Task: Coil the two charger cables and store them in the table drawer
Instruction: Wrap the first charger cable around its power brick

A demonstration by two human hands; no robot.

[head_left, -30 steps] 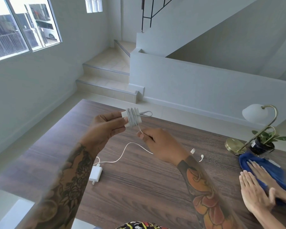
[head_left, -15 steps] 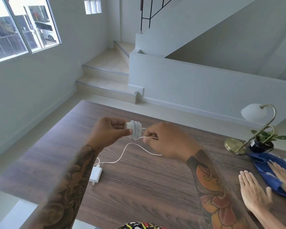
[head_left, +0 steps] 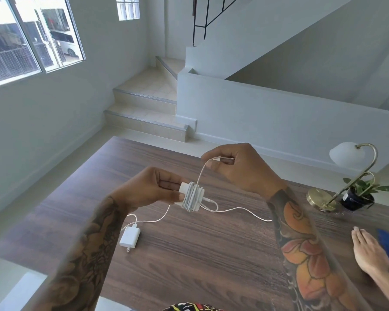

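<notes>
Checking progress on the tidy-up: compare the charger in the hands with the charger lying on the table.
The held charger has cable wound round it; the table charger has its cable trailing loose. The held charger is gripped by the left hand above the table; the table charger lies flat, untouched. Both are white.

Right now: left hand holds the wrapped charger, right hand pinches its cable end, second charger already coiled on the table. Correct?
Not quite. The head view shows the second charger on the table with its cable loose, not coiled. The rest holds: the left hand holds the wrapped charger and the right hand pinches its cable end.
</notes>
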